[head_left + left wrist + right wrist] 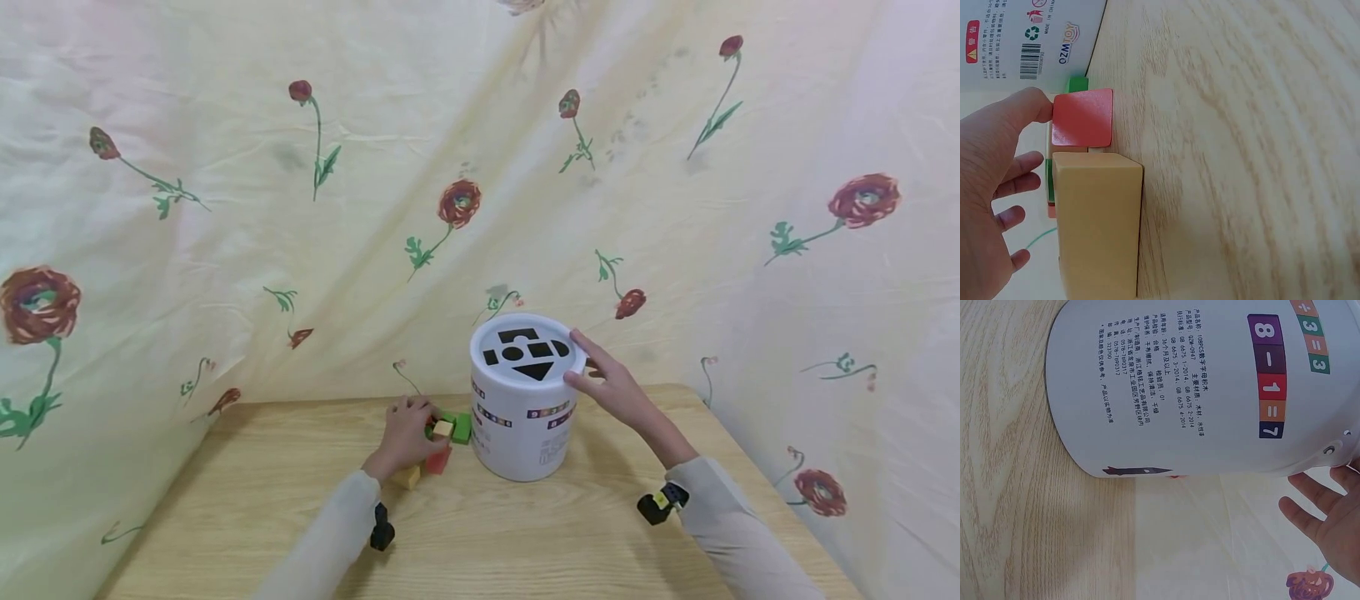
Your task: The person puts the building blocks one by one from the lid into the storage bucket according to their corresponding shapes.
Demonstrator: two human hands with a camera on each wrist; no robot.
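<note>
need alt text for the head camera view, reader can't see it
A person's left hand reaches in among small coloured blocks on a wooden table, while the right hand touches the rim of a white bucket. The bucket's lid has variously shaped holes, and a pale cloth with red flowers hangs behind.

Bucket: one. Lid: one, holes six. Table: one. Cloth: one. Hands: two, left hand and right hand. Sleeves: two. Wrist mounts: two. Blocks: at least five; exact count unclear, left hand partly covering.
</note>
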